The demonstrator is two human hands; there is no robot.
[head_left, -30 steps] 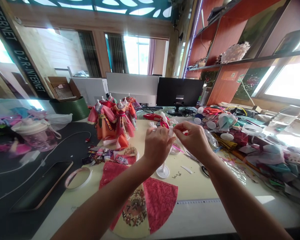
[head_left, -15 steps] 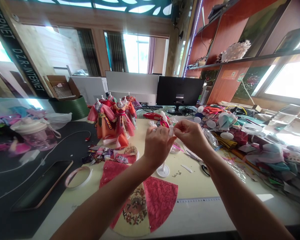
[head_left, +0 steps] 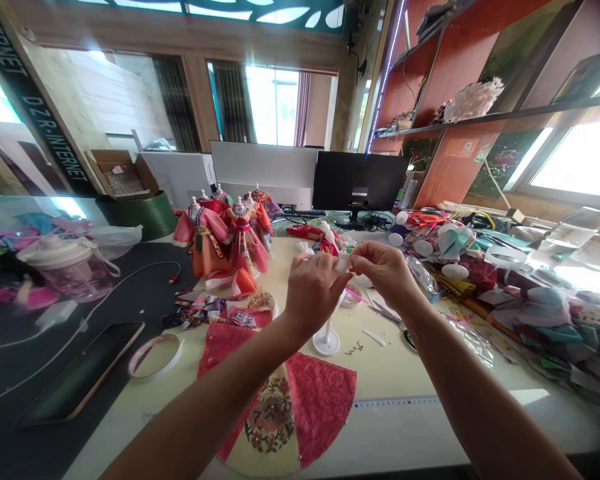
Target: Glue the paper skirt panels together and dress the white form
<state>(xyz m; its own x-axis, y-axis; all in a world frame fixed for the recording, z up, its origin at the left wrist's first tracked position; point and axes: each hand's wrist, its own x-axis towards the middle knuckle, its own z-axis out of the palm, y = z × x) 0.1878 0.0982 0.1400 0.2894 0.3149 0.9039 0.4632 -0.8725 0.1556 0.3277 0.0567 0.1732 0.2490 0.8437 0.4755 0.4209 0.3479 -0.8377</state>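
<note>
A small doll figure (head_left: pixel 328 235) with a white top and red cloth stands upright on a round white base (head_left: pixel 326 343). My left hand (head_left: pixel 314 283) is closed around white cloth at its front, with a ring on one finger. Just right of it, my right hand (head_left: pixel 380 267) pinches at the edge of the same white cloth (head_left: pixel 344 261); its fingertips almost touch my left thumb. Whatever is between the right fingertips is too small to make out. Below my left forearm lies a red patterned fabric piece (head_left: pixel 325 403) with an embroidered cream panel.
Several dressed doll stands (head_left: pixel 240 233) are at the back left. A phone (head_left: pixel 87 370) and a tape roll (head_left: pixel 156 355) lie left. A ruler (head_left: pixel 400 401), scissors (head_left: pixel 409 339) and a fabric heap (head_left: pixel 520 293) are to the right. Monitors (head_left: pixel 363 183) stand behind.
My right hand has shifted very slightly right and down, and the fingers of my left hand have moved a little. Both hands remain at the white cloth.
</note>
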